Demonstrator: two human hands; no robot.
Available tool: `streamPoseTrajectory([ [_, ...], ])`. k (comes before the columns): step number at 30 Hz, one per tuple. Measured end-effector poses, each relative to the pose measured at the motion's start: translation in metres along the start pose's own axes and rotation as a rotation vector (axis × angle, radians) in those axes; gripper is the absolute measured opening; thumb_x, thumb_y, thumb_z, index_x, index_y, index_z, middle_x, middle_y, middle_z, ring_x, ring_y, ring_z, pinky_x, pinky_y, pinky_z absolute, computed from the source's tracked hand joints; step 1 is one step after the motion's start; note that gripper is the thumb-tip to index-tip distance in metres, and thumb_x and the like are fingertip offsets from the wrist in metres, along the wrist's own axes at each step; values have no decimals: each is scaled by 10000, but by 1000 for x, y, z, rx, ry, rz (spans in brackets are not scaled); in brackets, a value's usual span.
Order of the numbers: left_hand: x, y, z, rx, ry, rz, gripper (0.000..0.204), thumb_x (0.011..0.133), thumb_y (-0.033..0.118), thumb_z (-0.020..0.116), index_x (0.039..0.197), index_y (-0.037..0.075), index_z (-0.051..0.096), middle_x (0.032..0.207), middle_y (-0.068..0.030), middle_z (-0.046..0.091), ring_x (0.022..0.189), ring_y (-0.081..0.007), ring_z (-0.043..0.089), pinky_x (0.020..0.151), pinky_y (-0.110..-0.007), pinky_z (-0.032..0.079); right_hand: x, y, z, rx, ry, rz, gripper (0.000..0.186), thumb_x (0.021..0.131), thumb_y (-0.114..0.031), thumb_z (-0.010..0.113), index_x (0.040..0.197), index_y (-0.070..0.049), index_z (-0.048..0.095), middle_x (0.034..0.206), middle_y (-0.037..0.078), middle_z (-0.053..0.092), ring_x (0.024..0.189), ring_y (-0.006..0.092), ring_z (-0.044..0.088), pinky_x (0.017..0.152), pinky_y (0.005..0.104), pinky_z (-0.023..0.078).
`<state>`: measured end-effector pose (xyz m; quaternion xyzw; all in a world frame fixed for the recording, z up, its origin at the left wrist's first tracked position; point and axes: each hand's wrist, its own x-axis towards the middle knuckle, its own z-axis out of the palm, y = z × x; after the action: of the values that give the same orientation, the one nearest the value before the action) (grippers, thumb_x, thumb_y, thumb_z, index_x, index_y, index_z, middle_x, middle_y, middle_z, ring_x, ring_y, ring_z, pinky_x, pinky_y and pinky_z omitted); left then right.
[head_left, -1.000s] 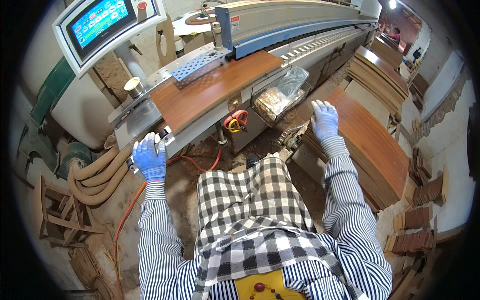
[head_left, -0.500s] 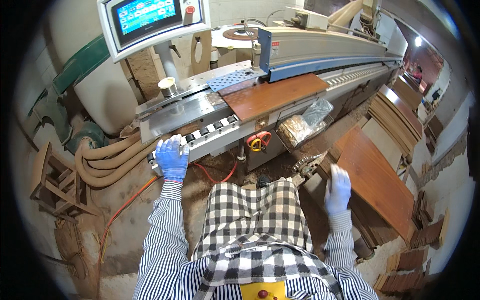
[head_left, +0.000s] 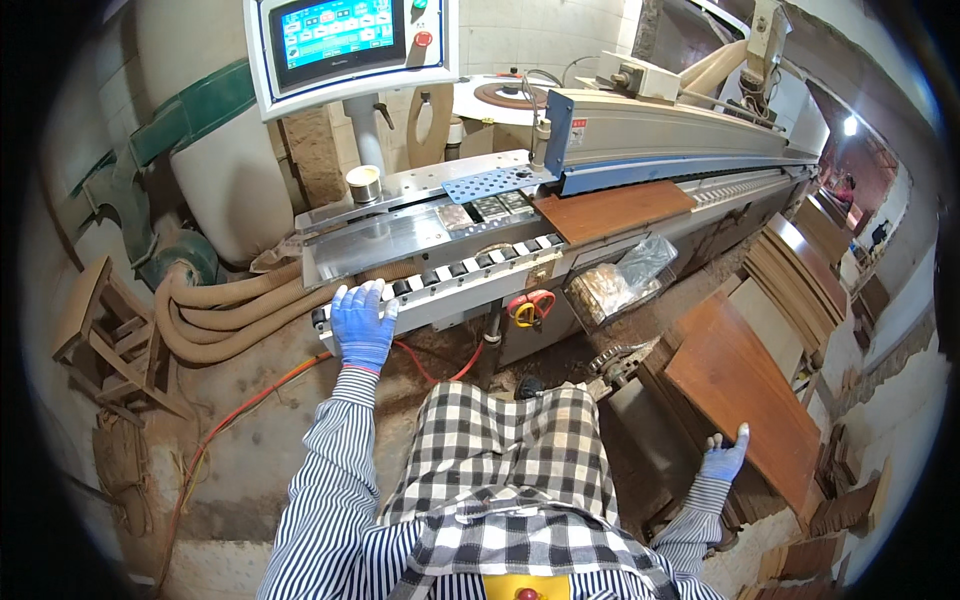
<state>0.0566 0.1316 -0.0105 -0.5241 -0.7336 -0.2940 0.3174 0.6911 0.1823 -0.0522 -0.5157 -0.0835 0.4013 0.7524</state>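
My left hand (head_left: pixel 361 326), in a blue-and-white glove, lies on the near end of the machine's roller rail (head_left: pixel 428 308), fingers stretched over its top. My right hand (head_left: pixel 722 460), gloved alike, is open at the near left edge of a brown wooden panel (head_left: pixel 742 385) on a stack at my right. One of its fingers reaches over the panel's edge; whether it presses on the surface I cannot tell. Another brown panel (head_left: pixel 615 212) lies on the machine bed beneath the blue-edged beam (head_left: pixel 680 135), away from both hands.
A control screen (head_left: pixel 338 38) stands over the bed, with a small round tin (head_left: pixel 363 184) below it. Red-and-yellow-handled scissors (head_left: pixel 528 312) and a wire basket (head_left: pixel 620 285) hang at the machine's front. Ribbed hoses (head_left: pixel 215 320) and a wooden stool (head_left: pixel 115 335) are at left.
The panel on the machine has slid away to the right along the bed, uncovering more rollers. My right hand has moved down and right to the stacked panel. My left hand stays on the rail.
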Motion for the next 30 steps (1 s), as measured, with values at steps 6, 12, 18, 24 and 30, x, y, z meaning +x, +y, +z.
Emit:
streamPoseTrajectory([
  [6,0,-3,-5,11,-18,26,416,816,316,676,1164,93,629,1106,-89,645,1094,-236,563,1085,-435,321,-68,-1,2,95,-240,296,445,797,-461,730,1066,-150,558,878,48,594,622,187,504,551,325,424],
  [12,-2,-6,-7,1,-36,47,443,812,315,679,1192,96,613,1142,-95,630,1108,-252,556,1080,-441,329,-28,-24,-55,166,-79,133,389,781,-411,749,996,-129,588,793,0,587,568,155,476,540,302,398],
  [18,1,-14,-21,-73,-127,79,527,825,377,679,1247,80,575,1217,-117,607,1161,-267,538,1101,-452,305,-41,-21,-43,92,-218,90,196,848,-281,704,915,-116,624,740,12,652,537,153,556,534,313,460],
  [24,-10,19,-70,-273,-252,97,794,794,495,683,1395,47,423,1407,-187,447,1326,-356,383,1144,-468,242,-86,18,15,70,-580,205,291,909,-239,617,1140,-73,556,884,49,652,601,148,568,585,343,486],
  [30,-28,55,-116,-221,-300,286,807,772,620,641,1329,49,513,1410,-198,432,1323,-384,370,1122,-509,241,-159,62,129,-36,-1011,416,206,939,-212,560,1040,-33,569,844,60,616,653,152,576,669,344,527],
])
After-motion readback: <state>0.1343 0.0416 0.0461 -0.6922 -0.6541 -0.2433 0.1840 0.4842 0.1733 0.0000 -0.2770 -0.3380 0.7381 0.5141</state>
